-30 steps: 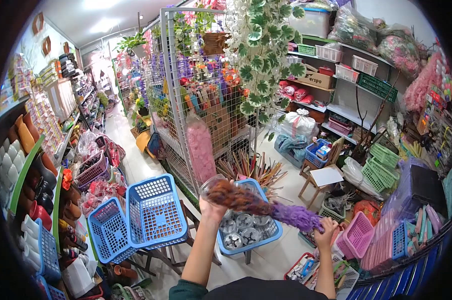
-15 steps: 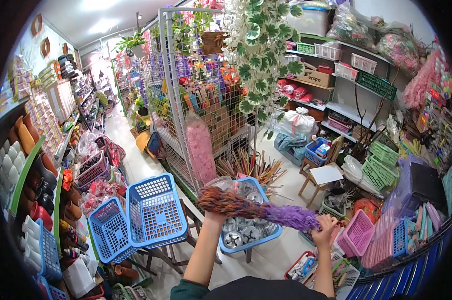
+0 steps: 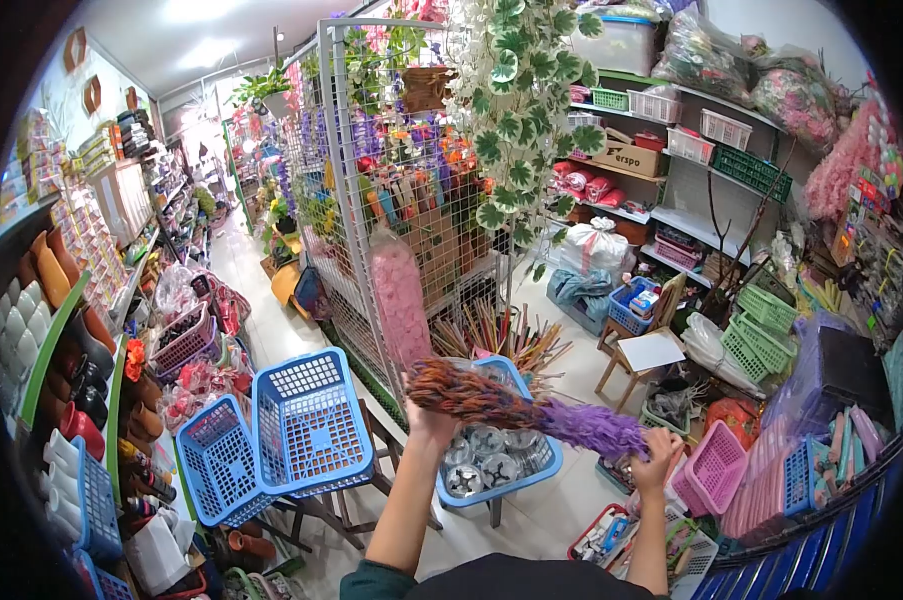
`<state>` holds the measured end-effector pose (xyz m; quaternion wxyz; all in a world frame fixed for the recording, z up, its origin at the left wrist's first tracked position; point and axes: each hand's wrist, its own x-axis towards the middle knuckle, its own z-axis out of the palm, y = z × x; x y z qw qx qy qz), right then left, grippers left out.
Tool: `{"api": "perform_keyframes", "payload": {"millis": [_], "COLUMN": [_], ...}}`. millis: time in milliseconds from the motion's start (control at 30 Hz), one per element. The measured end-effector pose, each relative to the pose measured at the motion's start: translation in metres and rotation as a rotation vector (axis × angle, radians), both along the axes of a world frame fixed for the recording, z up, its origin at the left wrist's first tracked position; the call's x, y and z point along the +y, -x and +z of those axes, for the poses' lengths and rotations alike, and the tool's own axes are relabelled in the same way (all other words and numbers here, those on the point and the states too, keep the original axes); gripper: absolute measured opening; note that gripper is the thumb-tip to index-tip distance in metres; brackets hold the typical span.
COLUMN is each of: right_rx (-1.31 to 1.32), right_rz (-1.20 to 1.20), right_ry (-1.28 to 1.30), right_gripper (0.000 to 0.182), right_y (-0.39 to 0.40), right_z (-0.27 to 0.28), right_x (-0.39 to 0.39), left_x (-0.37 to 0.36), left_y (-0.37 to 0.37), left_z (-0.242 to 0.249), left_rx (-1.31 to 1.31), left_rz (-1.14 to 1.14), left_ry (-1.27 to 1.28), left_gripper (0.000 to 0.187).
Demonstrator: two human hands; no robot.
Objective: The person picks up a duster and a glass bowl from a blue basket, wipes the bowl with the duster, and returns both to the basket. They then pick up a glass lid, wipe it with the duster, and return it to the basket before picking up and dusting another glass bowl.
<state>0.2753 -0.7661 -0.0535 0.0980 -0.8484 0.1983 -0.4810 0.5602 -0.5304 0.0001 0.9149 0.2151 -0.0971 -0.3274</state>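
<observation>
A long, tufted bundle (image 3: 476,393), which looks like dried flowers, stretches between my two hands. Its left part is orange-brown and its right part purple. My left hand (image 3: 431,422) is closed round the brown end from below. At the purple end, my right hand (image 3: 657,456) pinches the tip, lower than the left. Beneath the bundle is a blue basket (image 3: 491,497) holding several clear round containers (image 3: 466,478), partly covered by the bundle.
Two blue baskets (image 3: 311,420) (image 3: 216,460) stand on a dark stand at left. Behind is a white wire-grid rack (image 3: 356,200) with hanging leaves (image 3: 511,120). A wooden chair (image 3: 651,350), a pink basket (image 3: 711,467) and stacked goods are at right. Shelves line the left wall.
My left hand has risen a little with the brown end, and my right hand has dropped slightly. The bundle now slopes more down to the right.
</observation>
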Motion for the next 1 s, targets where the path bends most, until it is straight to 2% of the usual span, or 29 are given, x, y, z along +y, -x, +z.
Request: {"api": "perform_keyframes", "payload": {"millis": [133, 200, 267, 300, 333, 400, 433, 533, 600, 667, 800, 867, 933, 1000], "right_rx": [0.007, -0.041, -0.012, -0.035, -0.059, -0.102, -0.048, -0.007, 0.021, 0.002, -0.045, -0.016, 0.011, 0.039], "right_rz": [-0.050, -0.034, -0.026, -0.027, -0.029, -0.006, 0.008, 0.006, -0.018, -0.010, -0.059, -0.014, -0.003, -0.003], "right_ry": [-0.001, 0.069, -0.001, -0.006, -0.013, 0.017, 0.018, 0.028, -0.016, -0.010, -0.069, -0.044, -0.064, -0.086], "right_gripper": [0.016, 0.017, 0.021, 0.020, 0.020, 0.021, 0.021, 0.018, 0.017, 0.018, 0.020, 0.022, 0.023, 0.025], "right_y": [0.006, -0.001, -0.009, -0.016, -0.019, -0.014, -0.007, 0.002, 0.001, -0.007, -0.011, 0.000, 0.007, 0.008], "right_z": [0.008, 0.010, 0.009, 0.012, 0.013, 0.012, 0.014, 0.006, 0.013, 0.012, 0.016, 0.010, 0.004, -0.002], "right_x": [-0.004, -0.001, 0.004, 0.008, 0.009, 0.004, 0.001, -0.007, 0.000, -0.001, 0.003, -0.004, -0.010, -0.013], "left_x": [0.007, 0.003, -0.012, -0.015, -0.013, -0.011, -0.009, 0.008, 0.002, -0.007, -0.012, -0.004, 0.001, -0.001], "left_y": [-0.021, -0.011, 0.001, 0.009, 0.001, -0.021, -0.014, -0.027, -0.012, 0.010, 0.015, 0.003, 0.002, 0.004], "left_z": [-0.008, -0.009, -0.013, -0.012, -0.023, -0.054, -0.044, -0.029, -0.030, -0.023, -0.018, -0.025, -0.029, -0.027], "left_rx": [-0.021, 0.004, -0.179, -0.063, -0.065, -0.182, -0.223, -0.070, -0.136, -0.340, -0.286, -0.391, -0.412, -0.356], "left_rz": [0.118, 0.053, 0.081, 0.017, 0.019, -0.140, 0.044, -0.066, -0.019, -0.050, -0.093, -0.077, 0.129, 0.066], "left_ry": [-0.023, -0.047, -0.057, -0.065, -0.066, 0.144, -0.062, -0.110, -0.194, -0.304, -0.275, -0.354, -0.316, -0.247], "left_gripper": [0.076, 0.069, 0.059, 0.052, 0.052, 0.051, 0.057, 0.065, 0.069, 0.069, 0.065, 0.062, 0.065, 0.061]}}
